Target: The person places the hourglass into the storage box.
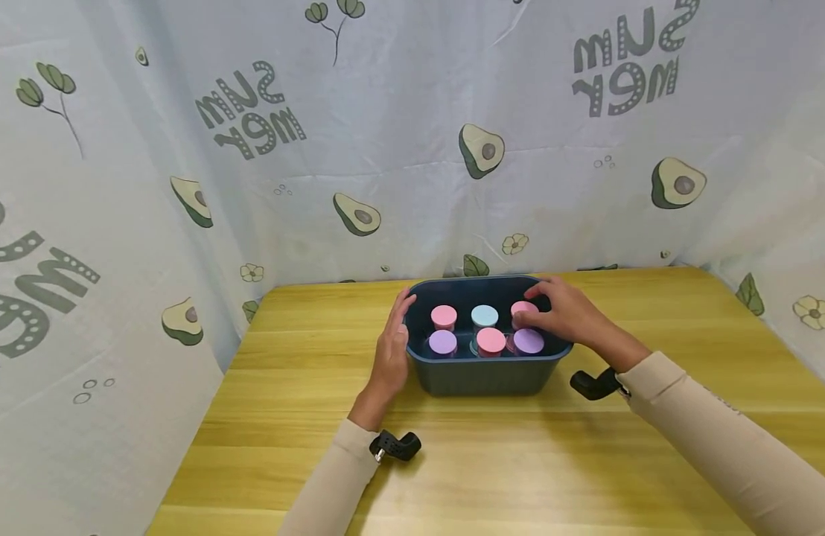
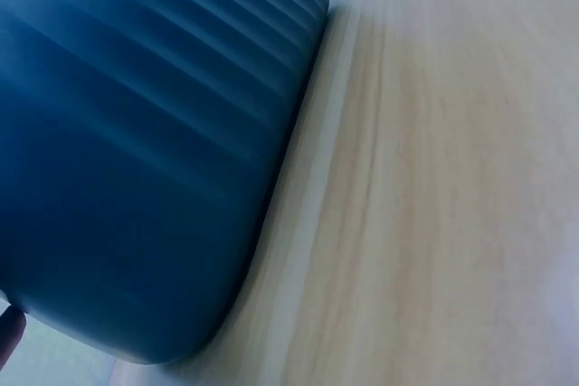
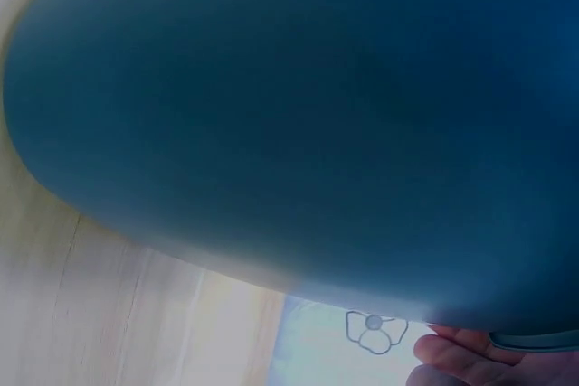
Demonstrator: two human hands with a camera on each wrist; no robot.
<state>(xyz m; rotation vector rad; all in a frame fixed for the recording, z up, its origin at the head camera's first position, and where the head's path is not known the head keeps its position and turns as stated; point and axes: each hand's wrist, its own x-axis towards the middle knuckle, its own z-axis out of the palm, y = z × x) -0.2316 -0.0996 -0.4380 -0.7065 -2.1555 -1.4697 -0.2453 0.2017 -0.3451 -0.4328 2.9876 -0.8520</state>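
A dark blue ribbed bin holds several small jars with coloured lids, set in two rows. My right hand reaches over the bin's right end. Its thumb and index finger pinch the pink-lidded jar at the back right. Beside that stand a blue-lidded jar and, in front, a purple-lidded jar. My left hand, fingers straight, rests against the bin's left end. In the left wrist view the bin's wall fills the left side. The right wrist view shows mostly wall, with some fingers below.
Other jars in the bin are a pink-lidded one at back left, a purple-lidded one at front left and a pink-lidded one at front middle. The bin stands on a wooden table, before a printed curtain.
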